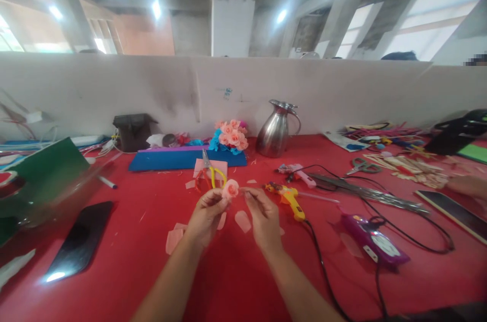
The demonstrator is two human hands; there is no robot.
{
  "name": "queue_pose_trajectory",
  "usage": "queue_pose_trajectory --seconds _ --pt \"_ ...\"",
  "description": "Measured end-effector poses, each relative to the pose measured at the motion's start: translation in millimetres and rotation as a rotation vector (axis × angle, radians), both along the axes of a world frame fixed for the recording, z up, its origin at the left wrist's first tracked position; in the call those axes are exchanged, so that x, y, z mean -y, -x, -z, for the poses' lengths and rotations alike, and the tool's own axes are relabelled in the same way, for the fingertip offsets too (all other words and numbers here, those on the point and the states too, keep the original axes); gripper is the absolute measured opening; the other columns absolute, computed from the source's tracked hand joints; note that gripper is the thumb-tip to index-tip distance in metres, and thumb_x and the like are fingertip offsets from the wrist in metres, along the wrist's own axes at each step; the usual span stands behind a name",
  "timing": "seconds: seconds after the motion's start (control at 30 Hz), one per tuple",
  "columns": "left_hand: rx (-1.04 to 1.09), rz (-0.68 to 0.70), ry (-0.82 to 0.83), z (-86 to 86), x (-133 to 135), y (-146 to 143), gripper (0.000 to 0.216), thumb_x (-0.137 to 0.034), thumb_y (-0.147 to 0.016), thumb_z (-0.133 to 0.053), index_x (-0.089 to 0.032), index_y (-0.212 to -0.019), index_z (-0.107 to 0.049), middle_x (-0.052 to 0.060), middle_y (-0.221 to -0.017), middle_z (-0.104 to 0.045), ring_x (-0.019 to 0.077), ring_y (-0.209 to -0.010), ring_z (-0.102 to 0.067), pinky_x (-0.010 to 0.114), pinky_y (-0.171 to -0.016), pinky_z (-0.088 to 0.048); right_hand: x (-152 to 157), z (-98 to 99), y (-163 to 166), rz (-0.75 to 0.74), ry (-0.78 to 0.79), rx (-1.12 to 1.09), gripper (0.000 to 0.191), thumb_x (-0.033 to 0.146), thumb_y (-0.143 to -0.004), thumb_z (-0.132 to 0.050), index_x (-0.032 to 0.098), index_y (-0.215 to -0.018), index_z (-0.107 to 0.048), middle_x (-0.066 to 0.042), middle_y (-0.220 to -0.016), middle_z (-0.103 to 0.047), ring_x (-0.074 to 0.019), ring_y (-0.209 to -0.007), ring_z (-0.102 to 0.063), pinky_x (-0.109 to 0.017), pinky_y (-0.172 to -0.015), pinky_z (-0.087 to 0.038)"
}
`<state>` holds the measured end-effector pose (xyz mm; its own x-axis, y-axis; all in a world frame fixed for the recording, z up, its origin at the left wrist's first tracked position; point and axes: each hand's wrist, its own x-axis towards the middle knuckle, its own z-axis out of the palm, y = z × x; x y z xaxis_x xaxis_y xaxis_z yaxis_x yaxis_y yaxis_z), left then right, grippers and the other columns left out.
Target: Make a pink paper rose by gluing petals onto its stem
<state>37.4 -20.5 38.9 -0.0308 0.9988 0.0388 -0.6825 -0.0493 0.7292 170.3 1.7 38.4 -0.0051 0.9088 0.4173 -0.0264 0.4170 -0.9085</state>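
My left hand (206,214) pinches the base of a small pink paper rose (230,189), held up over the red table (228,271). My right hand (263,218) is closed in a pinch just right of the rose, its fingertips touching the flower's edge or a petal; I cannot make out which. Loose pink paper petals (242,220) lie on the table under and beside the hands. Yellow-handled scissors (210,172) rest on a pink paper sheet just beyond the rose. A yellow glue gun (291,198) lies right of my right hand.
A black phone (81,241) lies at left by a green sheet (45,172). Blue foam (182,158), a paper flower bouquet (231,135) and a steel jug (276,129) stand at the back. Cables, a purple device (375,241), a pink glue gun (299,173), wires and sticks fill the right. Another person's hand (467,185) is far right.
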Motion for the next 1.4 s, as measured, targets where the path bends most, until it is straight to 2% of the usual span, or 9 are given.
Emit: queue_pose_trajectory --seconds 0.17,0.33,0.57,0.73,0.9,1.07,1.17,1.27,1.4 --pt "0.007 -0.094 0.046 3.9 -4.1 0.3 0.019 -0.017 -0.06 -0.074 -0.018 -0.075 -0.062 -0.003 -0.068 -0.057 0.0049 -0.06 -0.049 0.017 -0.061 -0.039 -4.0 0.2 1.2 0.116 -0.104 0.114 0.012 0.03 -0.076 -0.061 0.022 -0.084 -0.067 -0.005 -0.091 -0.063 -0.0202 -0.095 -0.054 -0.036 -0.089 -0.039" --pt "0.017 -0.098 0.092 2.7 -2.5 -4.9 0.022 -0.018 -0.06 -0.074 -0.018 -0.077 -0.061 -0.003 -0.067 -0.056 0.0048 -0.059 -0.05 0.016 -0.06 -0.041 0.6 2.5 8.5 -0.013 0.05 0.096 0.02 0.035 -0.078 -0.058 0.019 -0.088 -0.065 -0.007 -0.091 -0.066 -0.0203 -0.088 -0.059 -0.035 -0.081 -0.045" --pt "0.008 -0.116 0.189 3.5 -4.0 -5.5 0.027 -0.021 -0.055 -0.077 -0.017 -0.076 -0.061 -0.004 -0.065 -0.055 0.0032 -0.053 -0.049 0.015 -0.054 -0.039 -2.1 1.8 10.0 0.008 0.228 -0.082 0.02 0.035 -0.074 -0.061 0.02 -0.087 -0.059 -0.002 -0.075 -0.067 -0.0167 -0.072 -0.061 -0.029 -0.07 -0.046" --pt "-0.026 -0.138 0.216 5.7 -6.3 -4.1 0.026 -0.021 -0.054 -0.077 -0.015 -0.075 -0.064 -0.003 -0.065 -0.058 0.0026 -0.052 -0.048 0.014 -0.053 -0.038 -3.6 4.5 9.5 -0.058 0.292 -0.067 0.027 0.043 -0.075 -0.058 0.018 -0.066 -0.052 0.005 -0.05 -0.047 -0.009 -0.046 -0.042 -0.021 -0.046 -0.034" --pt "-0.072 -0.214 0.19 7.1 -7.2 -5.0 0.026 -0.022 -0.053 -0.077 -0.015 -0.075 -0.065 -0.001 -0.068 -0.061 0.0046 -0.056 -0.05 0.017 -0.059 -0.04 -6.3 7.9 6.6 0.019 0.264 -0.144 0.03 0.043 -0.078 -0.054 0.02 -0.062 -0.044 0.007 -0.053 -0.037 -0.0079 -0.047 -0.033 -0.02 -0.046 -0.03" --pt "-0.129 -0.288 0.149 9.0 -7.8 -4.8 0.027 -0.023 -0.053 -0.077 -0.015 -0.076 -0.066 -0.001 -0.069 -0.061 0.0063 -0.061 -0.051 0.02 -0.065 -0.04 -6.8 -4.0 -17.9 0.136 0.114 0.073 0.015 0.034 -0.075 -0.054 0.02 -0.078 -0.059 0.001 -0.068 -0.057 -0.0128 -0.062 -0.049 -0.024 -0.061 -0.038" --pt "-0.144 -0.307 0.121 7.3 -6.9 -4.6 0.023 -0.023 -0.055 -0.076 -0.016 -0.074 -0.065 -0.002 -0.068 -0.059 0.0063 -0.063 -0.051 0.019 -0.067 -0.039 -9.9 -10.7 -53.1 0.227 0.045 0.215 0.012 0.027 -0.069 -0.053 0.019 -0.06 -0.056 0.0 -0.066 -0.059 -0.0154 -0.067 -0.053 -0.026 -0.064 -0.039" --pt "-0.125 -0.31 0.12 6.0 -6.0 -5.1 0.024 -0.023 -0.056 -0.075 -0.016 -0.075 -0.063 -0.002 -0.07 -0.059 0.0062 -0.062 -0.05 0.02 -0.065 -0.039 -17.7 -11.8 -96.8 0.315 0.172 0.459 0.019 0.028 -0.071 -0.046 0.02 -0.055 -0.052 0.001 -0.053 -0.053 -0.0148 -0.052 -0.048 -0.026 -0.052 -0.035" --pt "-0.186 -0.274 0.118 6.8 -6.2 -6.0 0.023 -0.025 -0.058 -0.074 -0.015 -0.076 -0.064 -0.001 -0.066 -0.058 0.0064 -0.055 -0.048 0.02 -0.058 -0.039 -34.8 1.4 -139.4 0.405 0.252 0.898 0.021 0.039 -0.066 -0.057 0.021 -0.074 -0.062 -0.004 -0.074 -0.066 -0.021 -0.071 -0.059 -0.029 -0.063 -0.039"
